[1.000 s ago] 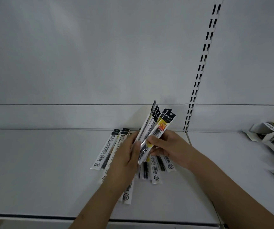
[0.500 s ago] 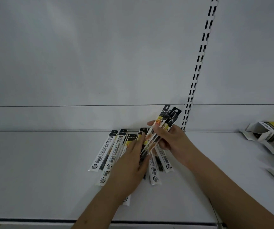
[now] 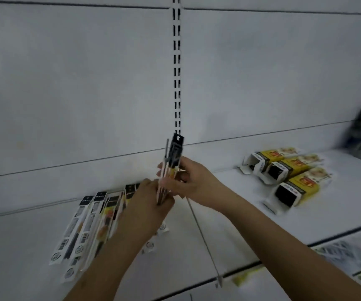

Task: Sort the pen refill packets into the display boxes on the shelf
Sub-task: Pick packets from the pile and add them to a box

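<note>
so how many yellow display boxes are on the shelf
3, lying side by side right of the hands: back box, middle box, front box. More may sit out of frame.

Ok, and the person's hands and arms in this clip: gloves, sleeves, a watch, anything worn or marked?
Nothing worn that shows. The left hand and right hand are bare, with no gloves, rings or watch visible. Both forearms are bare to the picture's lower edge, so no sleeve shows. The frame is slightly blurred, so small marks could not be told.

We see flat, dim, greyish light with only faint shadows and no glare. Motion blur softens everything, worst on the display boxes (image 3: 284, 170) and a dark smeared shape at the shelf's (image 3: 229, 224) far right end. Wide-angle distortion tilts the shelf's front edge.
</note>
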`<action>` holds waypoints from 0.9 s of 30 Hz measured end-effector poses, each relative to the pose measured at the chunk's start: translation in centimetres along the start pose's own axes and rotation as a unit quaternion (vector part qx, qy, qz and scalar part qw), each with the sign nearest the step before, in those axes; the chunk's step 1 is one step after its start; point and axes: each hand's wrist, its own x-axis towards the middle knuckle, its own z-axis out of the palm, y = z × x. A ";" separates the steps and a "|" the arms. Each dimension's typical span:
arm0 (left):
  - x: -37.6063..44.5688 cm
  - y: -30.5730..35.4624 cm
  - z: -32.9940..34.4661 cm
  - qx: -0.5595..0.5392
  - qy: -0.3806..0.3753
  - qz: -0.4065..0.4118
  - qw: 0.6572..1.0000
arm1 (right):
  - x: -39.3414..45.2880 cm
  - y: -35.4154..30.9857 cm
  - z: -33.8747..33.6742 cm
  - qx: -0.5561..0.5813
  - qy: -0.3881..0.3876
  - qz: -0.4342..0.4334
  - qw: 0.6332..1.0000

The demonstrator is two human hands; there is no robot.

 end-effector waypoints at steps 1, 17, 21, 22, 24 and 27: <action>0.6 1.0 0.9 -0.046 -0.017 -0.004 0.999 | -0.8 0.3 -1.7 0.005 0.012 0.016 1.000; 10.1 10.8 14.0 -0.497 0.013 -0.177 0.849 | -7.2 13.5 -28.1 -0.328 0.138 0.107 0.928; 12.0 12.7 17.0 -0.482 0.109 -0.180 0.851 | -4.8 16.9 -31.1 -0.360 0.008 0.090 0.928; 12.3 13.1 17.8 -0.470 0.120 -0.183 0.855 | -4.4 17.6 -31.7 -0.365 -0.020 0.079 0.927; 12.6 14.0 19.0 -0.445 0.125 -0.190 0.866 | -3.7 18.7 -33.0 -0.364 -0.047 0.055 0.929; 12.8 14.8 20.0 -0.388 0.123 -0.164 0.899 | -3.0 19.8 -34.3 -0.351 -0.059 0.023 0.934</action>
